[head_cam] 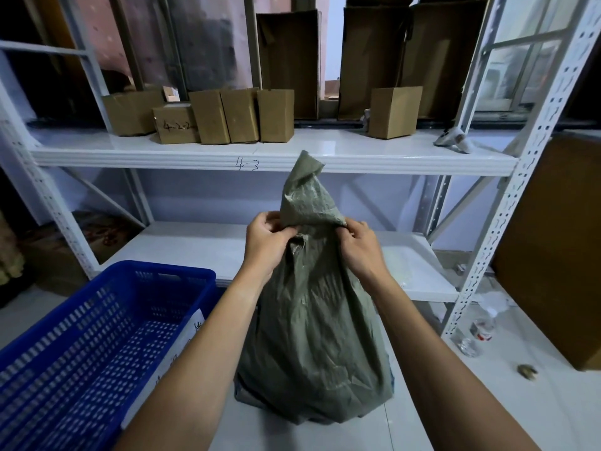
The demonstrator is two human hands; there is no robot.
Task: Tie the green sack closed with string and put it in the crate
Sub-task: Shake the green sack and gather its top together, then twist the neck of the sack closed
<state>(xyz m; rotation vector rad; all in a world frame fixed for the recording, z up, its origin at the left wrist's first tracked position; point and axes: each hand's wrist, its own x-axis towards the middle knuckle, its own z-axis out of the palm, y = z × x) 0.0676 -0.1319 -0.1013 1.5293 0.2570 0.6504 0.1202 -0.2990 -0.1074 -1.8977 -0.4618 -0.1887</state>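
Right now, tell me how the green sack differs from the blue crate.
The green sack is soft, crinkled and gathered at its neck; the blue crate is rigid, slotted and open-topped. The left hand and right hand grip the sack; no hand holds the crate. Both stand before the white shelving.

The front edge of the upper shelf (130, 156) bears a handwritten "4-3" near its middle. On the left of that shelf, a small box (175, 126) has "4-2-2" penned on its face. A paper label (194, 328) on the blue crate (156, 267) carries handwriting too hidden to read.
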